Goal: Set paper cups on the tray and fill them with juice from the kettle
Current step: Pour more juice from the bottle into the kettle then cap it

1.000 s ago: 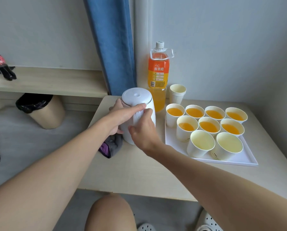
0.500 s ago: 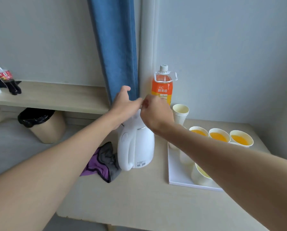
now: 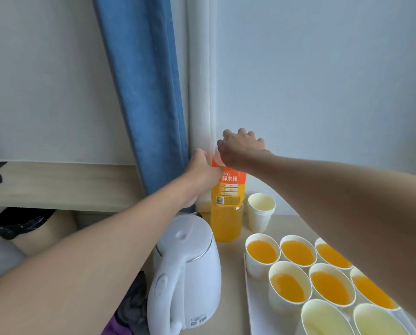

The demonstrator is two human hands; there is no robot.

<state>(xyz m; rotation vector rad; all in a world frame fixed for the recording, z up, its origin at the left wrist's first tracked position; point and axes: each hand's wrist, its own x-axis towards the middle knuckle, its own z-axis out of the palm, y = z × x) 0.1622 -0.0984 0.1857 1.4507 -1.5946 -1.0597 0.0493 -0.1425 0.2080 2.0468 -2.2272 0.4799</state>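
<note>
Left hand (image 3: pixel 202 170) fingers wrapped round juice bottle (image 3: pixel 228 201) shoulder. Right hand (image 3: pixel 240 148) fingers curled over bottle top, cap hidden. Kettle (image 3: pixel 187 269) upright, lid down, on table (image 3: pixel 232 274) just left of tray (image 3: pixel 252 308). Six paper cups (image 3: pixel 262 252) on tray filled, nearest two empty.

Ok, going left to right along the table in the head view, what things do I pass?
Crumpled purple and grey cloth → white plastic kettle → clear plastic bottle of orange juice → stack of empty white paper cups. The flat white tray overlaps the stack sideways, so it is left out.
</note>
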